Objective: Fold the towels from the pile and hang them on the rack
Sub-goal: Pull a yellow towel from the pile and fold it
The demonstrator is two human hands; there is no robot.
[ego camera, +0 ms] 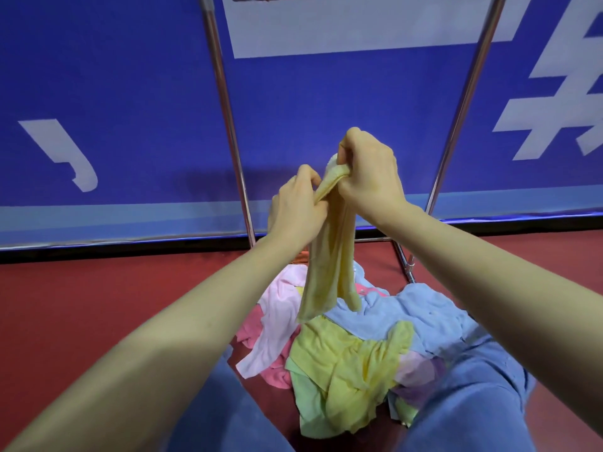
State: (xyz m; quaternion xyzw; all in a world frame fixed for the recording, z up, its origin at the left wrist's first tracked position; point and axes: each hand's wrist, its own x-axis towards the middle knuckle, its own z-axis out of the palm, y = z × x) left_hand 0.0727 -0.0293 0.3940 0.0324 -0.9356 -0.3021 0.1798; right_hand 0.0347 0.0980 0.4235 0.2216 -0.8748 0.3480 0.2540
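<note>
Lifting a yellow towel over the pile

Both the left hand (298, 203) and right hand (367, 172) are pinching the soft, limp yellow towel (328, 272), dangling above the pile (352, 347) near the rack (228, 125); corners probably give the best hold.

A sports hall, apparently — red court floor (81, 288), blue lettered barrier board (114, 93).

The heaped pile of soft pastel cloth towels (346, 363) lies on the dark red floor (98, 305) between the person's blue-jeaned knees (473, 406). The shiny metal tube rack (225, 102) stands just behind the pile, and the blue printed banner wall (98, 93) is behind the rack. Above the pile hangs a limp yellow cloth towel (329, 269), gripped at its top by both hands, the left hand (295, 207) below and left of the right hand (368, 172).
</note>
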